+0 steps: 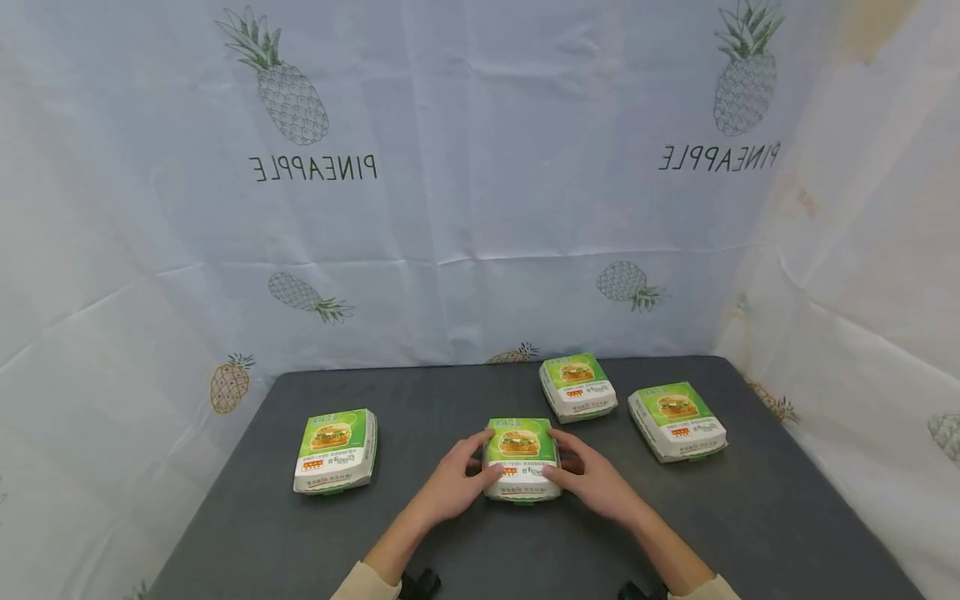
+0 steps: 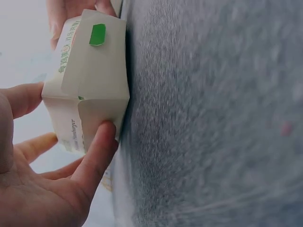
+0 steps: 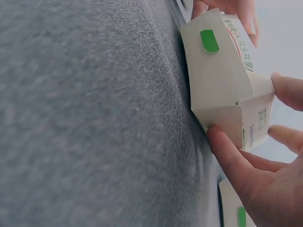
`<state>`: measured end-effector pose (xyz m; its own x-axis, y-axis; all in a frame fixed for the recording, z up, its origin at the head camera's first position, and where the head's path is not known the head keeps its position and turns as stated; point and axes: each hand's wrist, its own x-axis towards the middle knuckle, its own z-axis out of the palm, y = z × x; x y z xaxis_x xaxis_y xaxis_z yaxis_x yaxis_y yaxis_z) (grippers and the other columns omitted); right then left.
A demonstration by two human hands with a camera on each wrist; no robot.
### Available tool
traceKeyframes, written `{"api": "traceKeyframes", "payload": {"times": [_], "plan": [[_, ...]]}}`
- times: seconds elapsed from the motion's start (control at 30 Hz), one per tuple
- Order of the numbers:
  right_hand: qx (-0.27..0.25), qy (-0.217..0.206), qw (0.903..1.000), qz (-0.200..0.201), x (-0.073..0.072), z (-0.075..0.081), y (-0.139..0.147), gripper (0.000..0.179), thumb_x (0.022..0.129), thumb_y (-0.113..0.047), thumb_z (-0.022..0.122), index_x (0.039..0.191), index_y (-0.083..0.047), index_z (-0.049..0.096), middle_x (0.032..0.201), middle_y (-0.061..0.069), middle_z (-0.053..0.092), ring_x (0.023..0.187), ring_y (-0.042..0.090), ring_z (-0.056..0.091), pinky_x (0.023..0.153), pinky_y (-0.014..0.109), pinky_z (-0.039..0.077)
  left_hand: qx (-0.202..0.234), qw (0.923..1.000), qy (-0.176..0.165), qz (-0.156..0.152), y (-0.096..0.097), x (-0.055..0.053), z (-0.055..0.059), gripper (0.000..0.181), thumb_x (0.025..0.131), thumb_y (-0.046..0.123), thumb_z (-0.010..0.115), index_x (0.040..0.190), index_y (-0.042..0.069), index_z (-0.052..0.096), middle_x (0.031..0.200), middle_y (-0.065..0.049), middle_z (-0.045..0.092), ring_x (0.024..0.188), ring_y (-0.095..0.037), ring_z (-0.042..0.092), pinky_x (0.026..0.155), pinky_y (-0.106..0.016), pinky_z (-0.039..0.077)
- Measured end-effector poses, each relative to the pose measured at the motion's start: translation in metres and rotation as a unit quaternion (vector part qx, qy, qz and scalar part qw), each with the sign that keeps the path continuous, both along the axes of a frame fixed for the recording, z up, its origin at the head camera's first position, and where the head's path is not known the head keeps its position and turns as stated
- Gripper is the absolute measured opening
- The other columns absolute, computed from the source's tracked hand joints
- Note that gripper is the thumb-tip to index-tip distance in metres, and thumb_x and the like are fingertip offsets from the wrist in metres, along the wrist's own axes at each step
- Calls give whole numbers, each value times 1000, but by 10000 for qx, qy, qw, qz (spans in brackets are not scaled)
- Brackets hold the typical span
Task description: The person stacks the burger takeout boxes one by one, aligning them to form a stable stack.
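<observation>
A green and white burger box (image 1: 522, 460) with a burger picture on its lid sits closed on the dark table, between both hands. From the left side, the left hand (image 1: 454, 481) grips it, thumb at the front upper edge and fingers spread along the side wall. Mirroring that, the right hand (image 1: 597, 481) grips the opposite side. In the left wrist view the box (image 2: 97, 61) shows a green tab on its front, and a fingertip (image 2: 107, 128) presses low on the side. The right wrist view has the same box (image 3: 215, 71) close against the table surface.
Another burger box (image 1: 335, 452) stands to the left on the grey table (image 1: 480, 558). Two more, one box (image 1: 577, 387) at the back and one box (image 1: 677, 422) at the right, stand beyond the right hand. A pineapple-print cloth (image 1: 480, 192) walls the back and sides.
</observation>
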<state>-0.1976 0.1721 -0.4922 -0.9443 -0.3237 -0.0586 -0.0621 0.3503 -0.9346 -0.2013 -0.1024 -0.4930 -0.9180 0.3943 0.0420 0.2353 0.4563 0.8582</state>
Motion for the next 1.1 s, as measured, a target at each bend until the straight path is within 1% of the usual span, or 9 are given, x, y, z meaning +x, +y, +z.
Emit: {"api": "traceKeyframes", "payload": {"times": [0.1, 0.4, 0.57, 0.73, 0.9, 1.0, 1.1], "plan": [[-52, -44, 10000, 36, 4, -1, 4, 72, 99, -35, 68, 159, -11, 35, 149, 26, 45, 126, 41, 56, 89, 43, 55, -24, 9999, -97, -46, 1, 3, -1, 62, 101, 42, 63, 154, 18, 44, 145, -17, 48, 114, -29, 63, 83, -42, 54], [-83, -148, 9997, 158, 16, 2, 11, 73, 100, -34, 68, 160, -10, 33, 150, 27, 43, 126, 40, 56, 89, 42, 54, -27, 9999, -14, -164, 2, 13, -1, 61, 101, 41, 64, 154, 17, 45, 147, -16, 47, 112, -29, 64, 85, -41, 54], [-36, -230, 9996, 169, 22, 4, 11, 73, 100, -34, 68, 160, -10, 33, 150, 27, 43, 127, 40, 55, 89, 42, 54, 70, 9996, -192, -197, 1, 20, 0, 60, 101, 39, 65, 154, 19, 44, 144, -16, 48, 111, -28, 63, 81, -38, 55], [28, -160, 9998, 124, 25, 5, 9, 72, 100, -34, 67, 159, -10, 34, 150, 27, 44, 128, 41, 54, 91, 45, 53, 102, 9996, -220, -154, 1, 24, 0, 60, 101, 38, 65, 154, 19, 44, 141, -15, 49, 111, -28, 63, 79, -37, 55], [174, -92, 9998, -40, 27, 5, 7, 74, 98, -35, 70, 158, -10, 36, 148, 26, 46, 127, 41, 55, 93, 49, 52, 61, 9998, -101, -162, 2, 24, 0, 60, 101, 40, 64, 155, 19, 44, 140, -14, 49, 112, -27, 63, 80, -35, 55], [214, -86, 9997, -114, 27, 4, 6, 75, 96, -35, 73, 158, -10, 37, 148, 25, 47, 126, 40, 56, 92, 47, 53, 24, 9998, 28, -194, 2, 24, -1, 60, 102, 40, 63, 154, 18, 44, 141, -14, 50, 111, -27, 63, 82, -34, 56], [154, -90, 9998, -117, 27, 3, 6, 75, 96, -34, 73, 158, -11, 37, 147, 24, 47, 125, 38, 57, 90, 44, 53, 39, 9997, 70, -218, 1, 24, -2, 60, 102, 40, 62, 155, 17, 44, 141, -14, 49, 112, -27, 63, 85, -35, 56]]}}
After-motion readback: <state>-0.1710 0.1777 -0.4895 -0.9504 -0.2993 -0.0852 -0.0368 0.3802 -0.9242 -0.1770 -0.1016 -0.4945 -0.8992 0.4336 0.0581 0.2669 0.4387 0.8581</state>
